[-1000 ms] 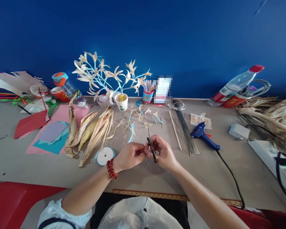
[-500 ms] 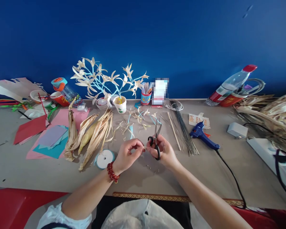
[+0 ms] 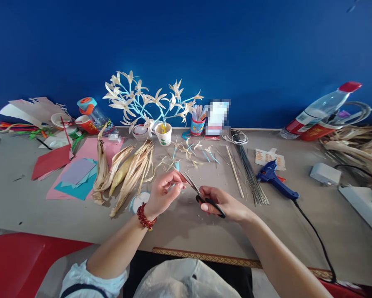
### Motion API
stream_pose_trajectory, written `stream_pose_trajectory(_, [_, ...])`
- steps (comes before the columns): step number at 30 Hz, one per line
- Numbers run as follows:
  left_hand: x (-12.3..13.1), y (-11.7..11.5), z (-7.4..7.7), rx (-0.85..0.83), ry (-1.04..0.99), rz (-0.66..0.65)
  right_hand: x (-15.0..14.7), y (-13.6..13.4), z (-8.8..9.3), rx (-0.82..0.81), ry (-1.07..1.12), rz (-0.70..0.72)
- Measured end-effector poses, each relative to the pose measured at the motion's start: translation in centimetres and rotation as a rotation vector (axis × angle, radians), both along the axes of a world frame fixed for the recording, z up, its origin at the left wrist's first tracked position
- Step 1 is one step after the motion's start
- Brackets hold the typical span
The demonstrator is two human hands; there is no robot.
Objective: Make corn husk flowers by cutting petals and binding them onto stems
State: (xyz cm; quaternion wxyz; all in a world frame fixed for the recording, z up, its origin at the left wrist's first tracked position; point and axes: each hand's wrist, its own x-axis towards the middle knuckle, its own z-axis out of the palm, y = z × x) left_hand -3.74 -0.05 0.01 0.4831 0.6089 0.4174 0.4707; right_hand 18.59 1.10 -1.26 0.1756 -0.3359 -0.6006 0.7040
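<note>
Pinching a pale husk sliver (image 3: 177, 184) in the left hand (image 3: 163, 191), gripping black-handled scissors (image 3: 201, 197) in the curled right hand (image 3: 225, 203) above the table (image 3: 179, 225); best snipped short, pinch kept clear of blades.

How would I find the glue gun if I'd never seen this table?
Look at the grey table, right of the right hand. Past the bundle of thin dark wires lies the glue gun: the only bright blue tool, trailing a black cord.

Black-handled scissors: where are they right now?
Head view, just right of centre: the black-handled scissors are gripped in the right hand over the grey table, blades angled up-left toward the pinched fingertips of the left hand.
</note>
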Motion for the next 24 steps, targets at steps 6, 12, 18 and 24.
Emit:
stream_pose_trajectory(6, [-0.1,0.1,0.1,0.017,0.000,-0.029,0.4,0.2,0.2,-0.007,-0.016,0.014])
stream_pose_trajectory(12, [-0.3,0.3,0.3,0.022,0.009,-0.081,1.0,0.4,0.4,-0.004,-0.032,0.029])
stream_pose_trajectory(18, [-0.5,0.5,0.2,0.021,-0.046,-0.099,1.1,0.4,0.5,-0.033,-0.035,0.025])
stream_pose_trajectory(24, [-0.8,0.7,-0.1,0.003,-0.072,-0.136,1.4,0.6,0.4,-0.064,-0.016,0.035])
